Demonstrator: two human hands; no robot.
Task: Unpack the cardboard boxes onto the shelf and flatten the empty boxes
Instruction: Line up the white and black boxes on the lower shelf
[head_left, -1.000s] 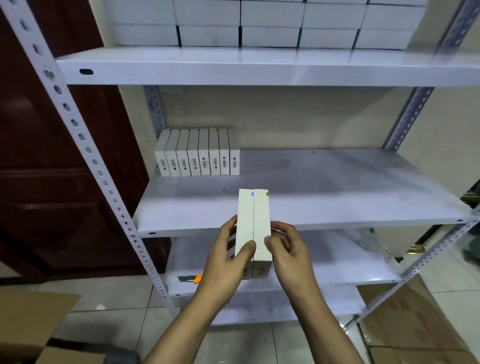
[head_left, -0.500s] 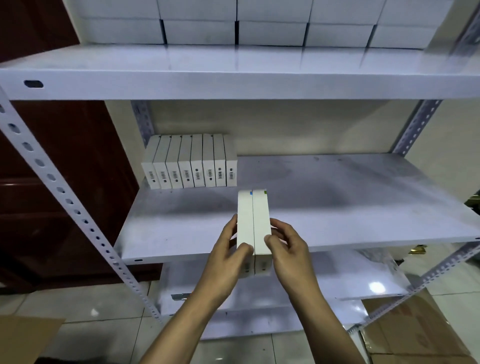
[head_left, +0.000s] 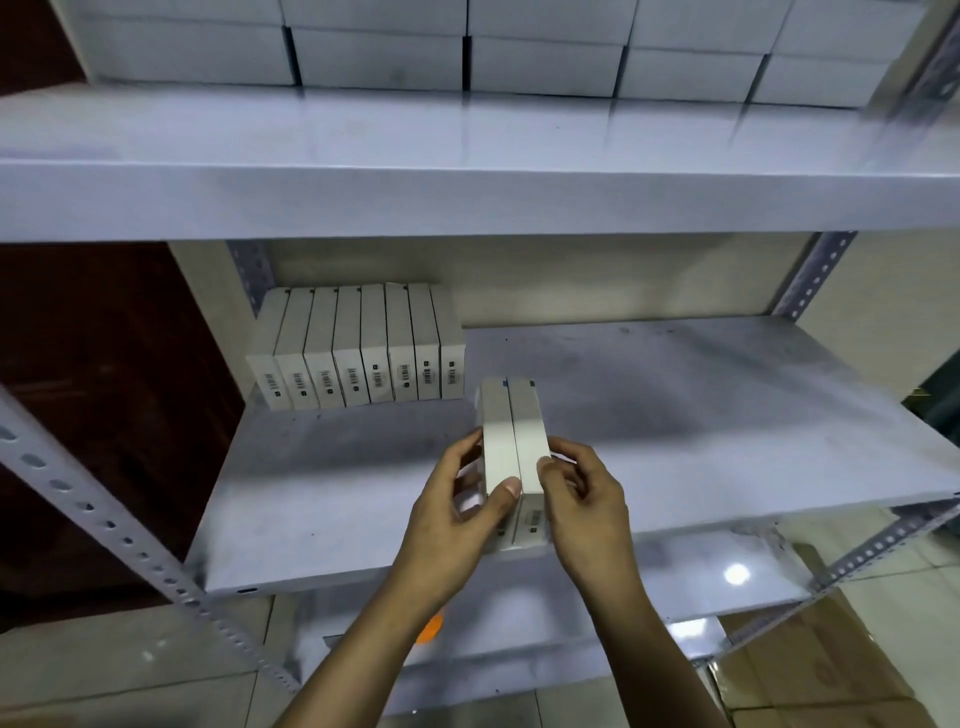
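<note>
— Grip status?
— Our left hand (head_left: 462, 499) and right hand (head_left: 582, 493) pinch two white boxes (head_left: 511, 441) between them, over the shelf (head_left: 701, 415).
— Advice?
— Keep them flush; the row of boxes (head_left: 358, 358) stands just beyond-left of our grip.

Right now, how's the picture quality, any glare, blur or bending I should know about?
Head view: dim, bluish light; a bright glare spot on the lower shelf; the upper shelf and the white boxes on it look smeared with motion blur; wide-angle bending tilts the perforated post; barcodes on the row of boxes stay readable as stripes only; the two held boxes look fairly sharp.
</note>
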